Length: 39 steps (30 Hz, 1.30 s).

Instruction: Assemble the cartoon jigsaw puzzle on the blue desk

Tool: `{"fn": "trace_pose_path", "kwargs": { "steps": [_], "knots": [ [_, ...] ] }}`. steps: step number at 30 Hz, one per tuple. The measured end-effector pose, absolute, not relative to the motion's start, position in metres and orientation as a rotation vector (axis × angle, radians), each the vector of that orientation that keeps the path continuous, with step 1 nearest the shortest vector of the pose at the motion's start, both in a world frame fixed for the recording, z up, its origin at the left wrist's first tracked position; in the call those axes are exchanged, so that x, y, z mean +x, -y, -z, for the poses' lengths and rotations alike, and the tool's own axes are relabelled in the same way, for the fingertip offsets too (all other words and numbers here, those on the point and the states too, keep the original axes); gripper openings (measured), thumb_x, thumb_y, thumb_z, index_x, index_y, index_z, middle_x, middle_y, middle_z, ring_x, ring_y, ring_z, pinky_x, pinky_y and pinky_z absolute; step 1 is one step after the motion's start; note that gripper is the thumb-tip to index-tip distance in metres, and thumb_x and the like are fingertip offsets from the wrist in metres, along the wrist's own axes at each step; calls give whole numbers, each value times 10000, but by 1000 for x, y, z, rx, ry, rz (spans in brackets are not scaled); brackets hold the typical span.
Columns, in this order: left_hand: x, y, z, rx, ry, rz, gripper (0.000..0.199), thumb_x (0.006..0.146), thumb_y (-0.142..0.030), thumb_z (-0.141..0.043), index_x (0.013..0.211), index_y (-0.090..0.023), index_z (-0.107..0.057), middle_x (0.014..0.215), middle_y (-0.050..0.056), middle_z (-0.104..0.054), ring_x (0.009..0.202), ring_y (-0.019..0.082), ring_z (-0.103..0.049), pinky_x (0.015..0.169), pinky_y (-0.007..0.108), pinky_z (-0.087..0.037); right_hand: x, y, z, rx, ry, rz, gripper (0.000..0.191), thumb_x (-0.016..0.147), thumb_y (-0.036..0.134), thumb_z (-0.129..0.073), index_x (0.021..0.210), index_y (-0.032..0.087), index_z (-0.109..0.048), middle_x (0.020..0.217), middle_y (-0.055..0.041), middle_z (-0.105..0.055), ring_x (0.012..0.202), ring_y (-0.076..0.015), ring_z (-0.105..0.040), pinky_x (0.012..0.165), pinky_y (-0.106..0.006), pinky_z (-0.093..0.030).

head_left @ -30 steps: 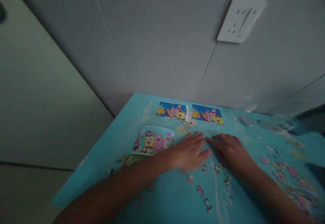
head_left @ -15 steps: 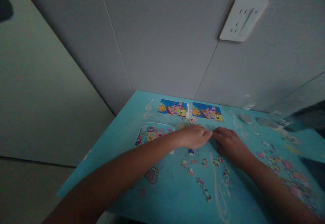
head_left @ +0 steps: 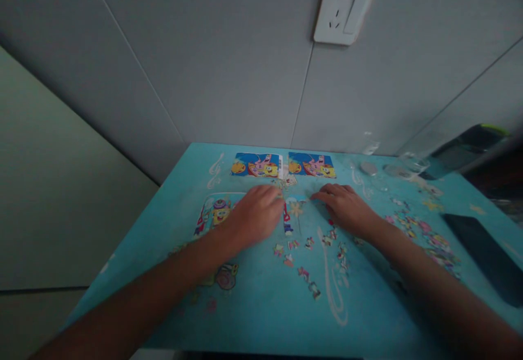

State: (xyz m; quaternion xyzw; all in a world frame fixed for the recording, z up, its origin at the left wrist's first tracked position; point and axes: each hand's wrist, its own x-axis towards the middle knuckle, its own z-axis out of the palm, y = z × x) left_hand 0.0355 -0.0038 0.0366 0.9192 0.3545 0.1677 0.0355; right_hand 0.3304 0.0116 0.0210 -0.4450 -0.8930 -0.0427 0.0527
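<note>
My left hand [head_left: 258, 213] is closed, its fingers curled together over the right side of a cartoon puzzle picture [head_left: 220, 214]; whatever it holds is hidden. To its right, my right hand [head_left: 341, 205] rests low over the table with its fingers bent and close together; nothing can be made out at its fingertips. Between the hands lies a partly joined puzzle strip [head_left: 287, 219] with a red and blue figure. Loose puzzle pieces [head_left: 303, 273] are scattered nearer to me.
Two blue cartoon cards [head_left: 256, 165] [head_left: 311, 165] lie by the wall. More pieces [head_left: 437, 240] are heaped at the right, beside a dark phone-like slab [head_left: 486, 254]. Clear containers [head_left: 412, 164] stand at the back right. A socket [head_left: 347, 5] is on the wall.
The camera view has shifted rightward. My hands were nearly touching and are now apart, with my left hand over toward the cartoon picture. The strip between them is more exposed.
</note>
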Motion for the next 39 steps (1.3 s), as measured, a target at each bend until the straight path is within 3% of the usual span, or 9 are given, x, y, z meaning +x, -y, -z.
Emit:
{"fn": "trace_pose_path", "kwargs": {
  "steps": [9,17,25,30,34,39],
  "knots": [
    [22,54,-18,2963,-933,-492,274,1032,-165,-447,1232,-137,-632,1244,109,-651,1232,264,-551,1131,479,-413,325,-14,-28,-1328,2666,118,402,882,27,-530,1170,231,-724,1142,-111,-665,1066,-277,-609,922,-433,-447],
    [24,59,-17,2943,-735,-737,241,998,-157,-548,1214,-114,-646,1219,108,-680,1169,250,-592,1050,459,-494,363,22,-28,-1315,2342,-112,376,877,48,-501,1131,217,-721,1110,-98,-675,1025,-268,-648,915,-449,-507],
    [17,70,-30,2853,-651,-853,307,959,-108,-589,1263,-86,-625,1173,107,-694,1190,243,-591,1068,446,-485,373,19,-27,-1379,2258,-195,362,922,76,-482,1118,253,-729,1067,-74,-700,998,-251,-663,904,-436,-527],
    [21,72,-30,2809,-660,-862,213,959,-84,-569,1153,-87,-656,1108,105,-697,1123,239,-608,1021,433,-499,372,20,-23,-1421,2280,-189,347,939,99,-488,1137,254,-727,1065,-73,-713,993,-251,-657,905,-442,-527],
    [32,85,-27,2895,-351,-712,167,998,-166,-558,1094,-110,-682,997,77,-702,1026,221,-634,965,418,-519,374,21,-21,-1395,2285,-194,304,956,147,-499,1131,258,-721,1065,-75,-722,999,-255,-668,912,-446,-530],
    [36,90,-25,2967,96,-718,241,1012,-192,-519,927,-202,-744,784,3,-667,762,135,-619,737,326,-527,386,22,-16,-1476,2319,-107,269,971,249,-514,1170,312,-683,1146,-91,-719,1010,-245,-685,904,-415,-521]
  ]
}}
